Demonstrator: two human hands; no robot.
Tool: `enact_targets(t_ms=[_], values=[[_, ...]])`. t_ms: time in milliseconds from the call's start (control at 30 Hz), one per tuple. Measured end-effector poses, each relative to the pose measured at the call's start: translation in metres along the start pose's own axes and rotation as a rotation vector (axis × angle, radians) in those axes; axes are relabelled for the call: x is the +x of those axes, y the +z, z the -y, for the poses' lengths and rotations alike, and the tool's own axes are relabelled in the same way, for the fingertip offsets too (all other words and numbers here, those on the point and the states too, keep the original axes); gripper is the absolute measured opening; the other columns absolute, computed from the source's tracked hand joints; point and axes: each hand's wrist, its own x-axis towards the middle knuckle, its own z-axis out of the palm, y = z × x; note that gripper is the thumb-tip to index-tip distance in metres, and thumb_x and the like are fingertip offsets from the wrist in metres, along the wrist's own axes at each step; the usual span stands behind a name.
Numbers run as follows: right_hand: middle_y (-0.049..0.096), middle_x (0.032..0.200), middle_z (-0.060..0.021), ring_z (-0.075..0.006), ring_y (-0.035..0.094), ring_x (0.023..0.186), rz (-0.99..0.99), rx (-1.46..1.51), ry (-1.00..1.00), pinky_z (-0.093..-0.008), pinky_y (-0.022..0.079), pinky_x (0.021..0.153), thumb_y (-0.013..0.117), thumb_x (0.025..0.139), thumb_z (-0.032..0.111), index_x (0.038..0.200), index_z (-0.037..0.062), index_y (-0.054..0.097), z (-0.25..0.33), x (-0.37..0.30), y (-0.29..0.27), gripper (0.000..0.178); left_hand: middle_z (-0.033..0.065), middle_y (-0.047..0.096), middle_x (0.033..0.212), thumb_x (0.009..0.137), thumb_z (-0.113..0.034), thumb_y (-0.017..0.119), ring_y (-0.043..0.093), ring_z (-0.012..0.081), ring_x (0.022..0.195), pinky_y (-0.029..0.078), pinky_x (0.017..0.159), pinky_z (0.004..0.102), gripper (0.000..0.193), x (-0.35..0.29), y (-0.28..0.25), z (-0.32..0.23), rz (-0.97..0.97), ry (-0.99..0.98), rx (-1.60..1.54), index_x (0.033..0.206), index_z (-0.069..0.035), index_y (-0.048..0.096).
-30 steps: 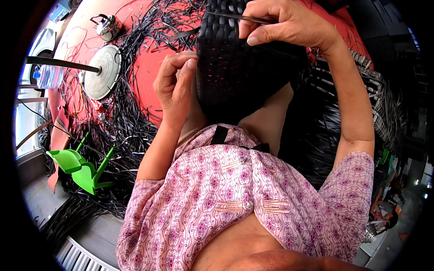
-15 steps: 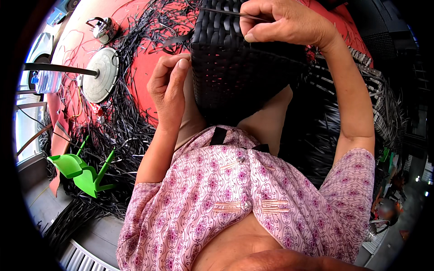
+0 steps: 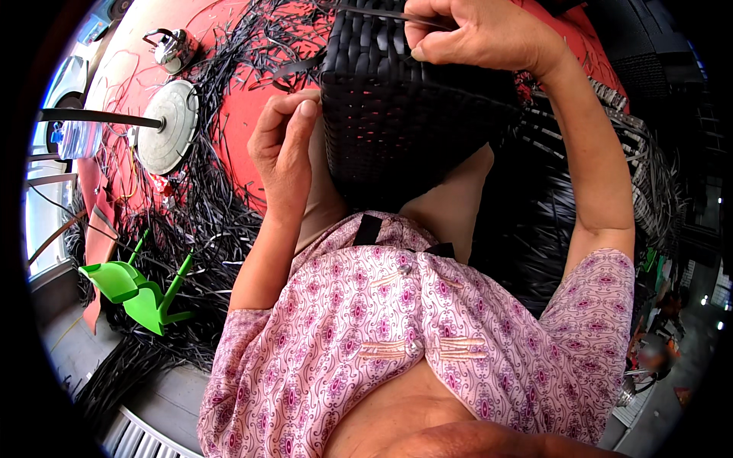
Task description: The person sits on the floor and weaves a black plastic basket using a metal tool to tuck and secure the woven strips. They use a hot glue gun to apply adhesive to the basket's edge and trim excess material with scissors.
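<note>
Right hand [image 3: 473, 34]: a black strip [image 3: 374, 11] is pinched across the top of the woven basket [image 3: 412, 114].
Left hand [image 3: 282, 145]: fingers are curled beside its left edge; any grip cannot be told.
Basket position: framed by legs [image 3: 452, 187].

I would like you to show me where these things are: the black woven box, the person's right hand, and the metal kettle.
Black woven box [image 3: 408, 111]: head view, on its side toward the person.
Right hand [image 3: 482, 34]: head view, on the back of the hand.
Metal kettle [image 3: 177, 55]: head view, on its shiny body.
</note>
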Motion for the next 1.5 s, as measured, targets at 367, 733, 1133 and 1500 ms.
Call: enact_targets(t_ms=[367, 733, 1133, 1500], values=[[0.067, 0.070, -0.0114, -0.0163, 0.061, 0.065, 0.110, -0.017, 0.138, -0.0335, 0.048, 0.061, 0.068, 0.080, 0.021, 0.083, -0.0022, 0.071, 0.016, 0.005, -0.009, 0.024, 0.0028, 0.068, 0.095, 0.099, -0.008, 0.062, 0.060, 0.0083, 0.088, 0.047, 0.083, 0.0233, 0.012, -0.001, 0.001, 0.001, -0.016, -0.022, 0.013, 0.104, 0.002, 0.069], [0.067, 0.069, -0.0104, -0.0179, 0.061, 0.066, 0.353, -0.190, 0.097, -0.0343, 0.048, 0.062, 0.068, 0.078, 0.021, 0.082, -0.0026, 0.072, 0.019, 0.025, -0.024, 0.024, -0.0011, 0.066, 0.093, 0.099, -0.009, 0.064, 0.057, 0.0032, 0.085, 0.044, 0.077, 0.0175, 0.012, 0.005, 0.003, -0.003, 0.000, -0.018, 0.017, 0.103, 0.001, 0.069], [0.060, 0.062, -0.0010, -0.0126, 0.053, 0.057, 0.486, 0.041, 0.175, -0.0301, 0.042, 0.053, 0.072, 0.077, 0.019, 0.074, 0.0010, 0.070, 0.017, 0.036, -0.030, 0.019, 0.0008, 0.067, 0.091, 0.099, -0.009, 0.064, 0.058, 0.0053, 0.085, 0.047, 0.079, 0.0207, 0.013, 0.009, 0.008, -0.003, -0.021, -0.006, 0.000, 0.101, 0.002, 0.069], [0.061, 0.065, 0.0018, -0.0096, 0.053, 0.058, 0.392, 0.161, 0.247, -0.0278, 0.042, 0.053, 0.071, 0.081, 0.018, 0.079, 0.0038, 0.073, 0.006, 0.027, -0.023, 0.014, 0.0004, 0.063, 0.086, 0.100, -0.011, 0.059, 0.055, 0.0083, 0.083, 0.044, 0.080, 0.0243, 0.014, 0.008, 0.013, -0.009, -0.041, -0.071, 0.037, 0.094, -0.001, 0.066]])
